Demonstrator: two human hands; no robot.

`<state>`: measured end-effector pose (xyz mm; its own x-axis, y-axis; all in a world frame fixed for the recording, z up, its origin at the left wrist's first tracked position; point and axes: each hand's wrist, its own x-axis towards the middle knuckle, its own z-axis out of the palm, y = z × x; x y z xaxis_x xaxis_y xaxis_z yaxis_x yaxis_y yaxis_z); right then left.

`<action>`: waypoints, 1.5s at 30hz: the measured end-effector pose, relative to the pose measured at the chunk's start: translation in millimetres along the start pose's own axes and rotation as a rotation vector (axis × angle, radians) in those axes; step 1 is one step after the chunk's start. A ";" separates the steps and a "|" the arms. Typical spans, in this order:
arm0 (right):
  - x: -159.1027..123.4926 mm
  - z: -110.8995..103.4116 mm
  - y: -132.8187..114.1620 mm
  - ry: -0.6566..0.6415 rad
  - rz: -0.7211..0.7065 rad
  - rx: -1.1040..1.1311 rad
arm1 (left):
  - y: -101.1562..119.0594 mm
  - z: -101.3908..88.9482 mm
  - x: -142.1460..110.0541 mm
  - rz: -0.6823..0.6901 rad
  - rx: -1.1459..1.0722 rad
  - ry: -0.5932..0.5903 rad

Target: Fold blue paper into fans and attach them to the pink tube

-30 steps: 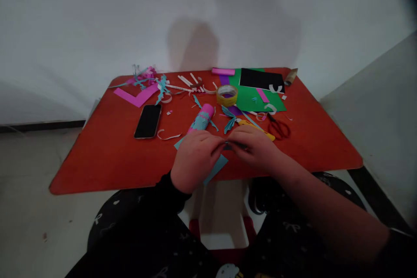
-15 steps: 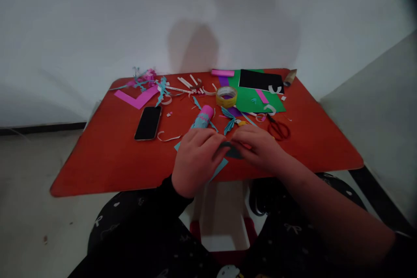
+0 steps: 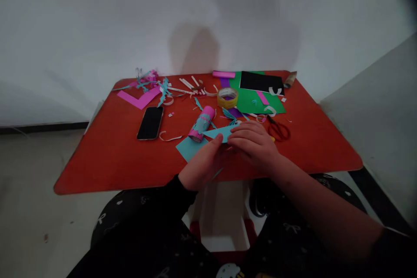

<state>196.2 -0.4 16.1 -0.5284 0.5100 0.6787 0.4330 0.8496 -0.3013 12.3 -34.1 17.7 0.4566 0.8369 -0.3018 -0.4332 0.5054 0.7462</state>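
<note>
A light blue paper piece [image 3: 220, 133] with a pointed left end lies just above my hands, its right end under the fingers of my right hand [image 3: 252, 145]. My left hand [image 3: 203, 165] sits lower, its fingertips close to my right hand and near the paper's lower edge. A square of light blue paper [image 3: 189, 148] lies beside my left hand. The dark piece seen earlier is not visible. Just beyond stands a pink cardboard tube with blue paper on it [image 3: 202, 124], lying tilted on the table.
The red table [image 3: 97, 160] holds a black phone [image 3: 150, 123], a yellow tape roll [image 3: 227, 97], red-handled scissors [image 3: 279, 130], green paper [image 3: 260, 103], black paper [image 3: 261, 82], a pink L-shaped strip [image 3: 140, 98] and several scraps. A white wall rises behind.
The dark piece between my fingers is no longer visible. A light blue paper piece now lies under my right hand. The pink tube and blue square show more, with my left hand lower and further right.
</note>
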 end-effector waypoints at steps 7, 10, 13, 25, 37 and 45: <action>-1.7 9.5 -3.0 0.077 0.050 -0.057 | 2.4 0.7 -0.1 -0.015 -0.042 0.254; -3.4 12.4 -3.6 0.065 0.082 -0.018 | 3.4 1.3 -0.2 -0.027 0.004 0.297; -4.5 13.3 -4.2 0.036 0.112 0.014 | 2.9 -1.1 0.5 -0.010 0.037 0.272; -2.3 11.3 -2.7 0.121 -0.056 0.035 | 7.3 3.5 -5.8 -0.074 -0.200 0.091; 1.9 12.6 -7.4 0.095 0.158 0.128 | 4.1 -4.8 0.8 0.104 0.100 0.222; 4.7 8.2 -10.4 0.065 0.354 0.174 | 3.2 -7.7 2.8 0.187 0.462 0.314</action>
<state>183.3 -5.7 17.0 -0.3193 0.7706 0.5515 0.4468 0.6356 -0.6295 6.1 -28.6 14.6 0.1224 0.9609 -0.2485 -0.0687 0.2580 0.9637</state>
